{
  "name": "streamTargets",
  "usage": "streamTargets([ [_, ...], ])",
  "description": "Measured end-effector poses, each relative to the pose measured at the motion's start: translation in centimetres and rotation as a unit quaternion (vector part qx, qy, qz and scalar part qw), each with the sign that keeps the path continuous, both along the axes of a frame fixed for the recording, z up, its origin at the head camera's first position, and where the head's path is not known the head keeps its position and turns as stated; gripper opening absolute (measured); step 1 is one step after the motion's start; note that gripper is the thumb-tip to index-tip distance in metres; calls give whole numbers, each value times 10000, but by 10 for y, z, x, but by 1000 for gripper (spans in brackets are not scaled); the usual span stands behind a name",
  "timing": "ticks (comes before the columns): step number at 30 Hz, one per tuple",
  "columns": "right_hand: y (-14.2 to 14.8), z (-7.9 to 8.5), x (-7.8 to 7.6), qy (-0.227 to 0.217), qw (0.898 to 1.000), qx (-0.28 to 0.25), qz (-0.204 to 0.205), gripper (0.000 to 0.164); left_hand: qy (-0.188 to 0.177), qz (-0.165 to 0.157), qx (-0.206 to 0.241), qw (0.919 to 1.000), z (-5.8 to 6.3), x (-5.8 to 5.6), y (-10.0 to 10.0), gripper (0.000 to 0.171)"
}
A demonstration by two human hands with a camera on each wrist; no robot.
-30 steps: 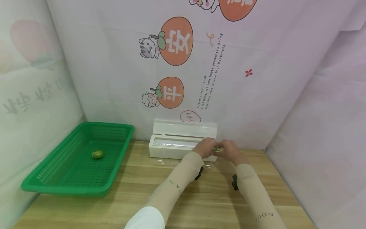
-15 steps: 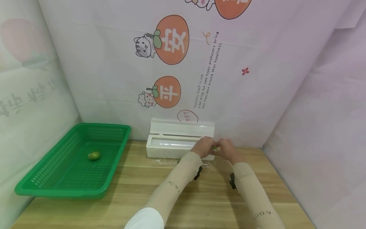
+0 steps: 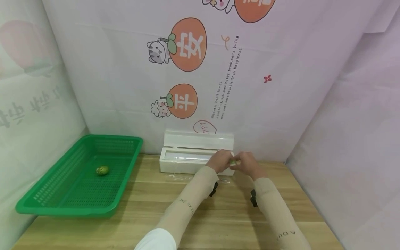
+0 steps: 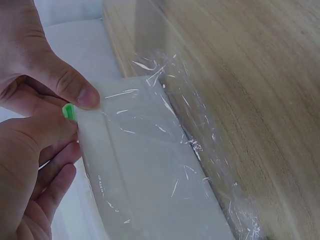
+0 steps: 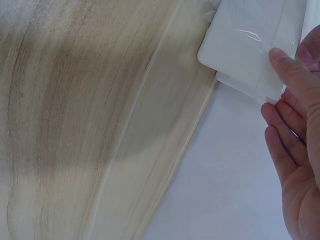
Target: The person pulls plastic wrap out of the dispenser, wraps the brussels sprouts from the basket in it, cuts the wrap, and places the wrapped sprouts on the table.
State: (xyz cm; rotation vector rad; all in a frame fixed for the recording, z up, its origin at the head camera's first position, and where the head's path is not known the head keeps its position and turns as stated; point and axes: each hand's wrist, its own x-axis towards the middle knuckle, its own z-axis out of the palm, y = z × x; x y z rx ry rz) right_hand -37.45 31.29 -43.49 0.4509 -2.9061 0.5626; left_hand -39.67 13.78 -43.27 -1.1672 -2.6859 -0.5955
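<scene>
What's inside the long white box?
A pale, shiny surface, possibly a film roll, shows through the open top of the long white box. In the head view, the left hand covers the opening's right end; the contents there can't be seen.

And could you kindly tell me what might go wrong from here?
The loose clear film lies crumpled along the front of the white box, so it could stick to itself. The left hand and right hand crowd the small green piece, so fingers might bump or slip. Both work at one end, so a hard push might shift the box.
</scene>
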Motion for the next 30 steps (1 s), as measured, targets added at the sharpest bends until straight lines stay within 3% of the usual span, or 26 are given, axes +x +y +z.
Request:
streamTargets([
  [7,-7,0,-1,-203,9997,-99,25,33,49,68,-255,9996,-2,-3,-10,16],
  [15,-3,-3,-1,3,9999,112,-62,39,4,-17,-509,9987,-2,-13,-35,11],
  [21,-2,-3,0,-28,9999,90,-132,43,-270,-38,-546,9981,5,-16,-81,12],
  [27,-3,-2,0,-24,9998,139,-120,44,-314,-301,-563,9975,10,-28,-148,15],
  [30,-4,-1,1,-110,9997,153,-125,44,-480,-244,-560,9970,15,-27,-183,15],
])
